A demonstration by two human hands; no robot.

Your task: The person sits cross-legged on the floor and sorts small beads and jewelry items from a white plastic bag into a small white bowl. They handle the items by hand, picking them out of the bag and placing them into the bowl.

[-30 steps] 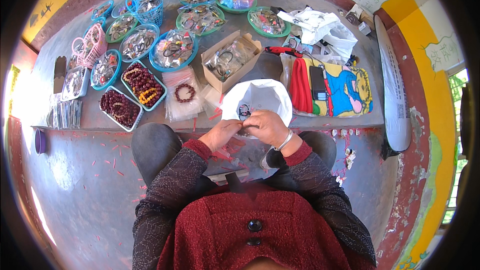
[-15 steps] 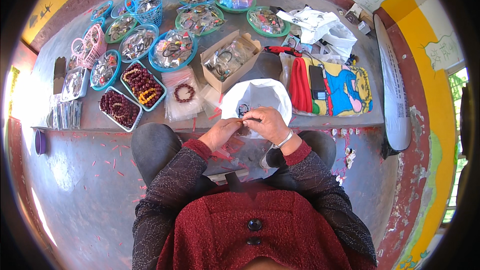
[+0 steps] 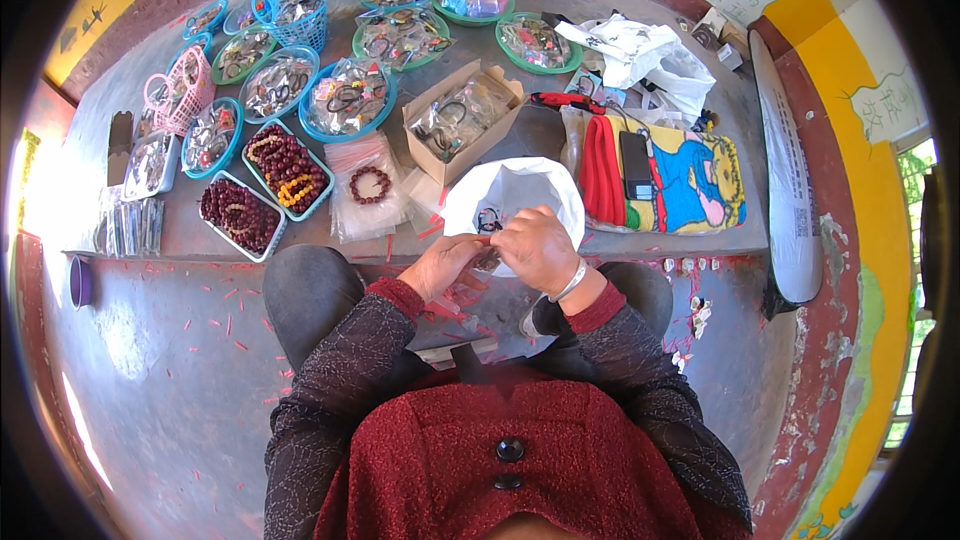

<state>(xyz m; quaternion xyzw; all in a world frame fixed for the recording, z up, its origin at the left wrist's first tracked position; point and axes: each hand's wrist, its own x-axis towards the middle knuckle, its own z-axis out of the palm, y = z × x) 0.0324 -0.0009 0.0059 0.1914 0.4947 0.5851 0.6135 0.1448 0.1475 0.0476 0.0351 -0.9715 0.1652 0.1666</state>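
My left hand (image 3: 443, 265) and my right hand (image 3: 541, 252) meet just above my lap, fingers closed and pinching together. Between and below the fingertips hangs what looks like a small clear plastic packet (image 3: 487, 260), mostly hidden; its contents are too small to tell. Right behind my hands stands a white, round, bin-like container (image 3: 555, 190) with its mouth up. A few small dark looped items (image 3: 488, 219) lie inside it. A metal bangle (image 3: 571, 281) sits around my right wrist.
A cardboard box (image 3: 512, 100) of packets stands behind the bin. Clear bags with a beaded bracelet (image 3: 369, 185) and trays of dark red beads (image 3: 240, 215) lie left. A phone (image 3: 635, 165) rests on a colourful folded towel (image 3: 690, 180) at right. Several baskets fill the back.
The fingers of my right hand have turned and curled over, slightly higher, at the pinch. My left hand stays nearly in place. Everything around looks the same.
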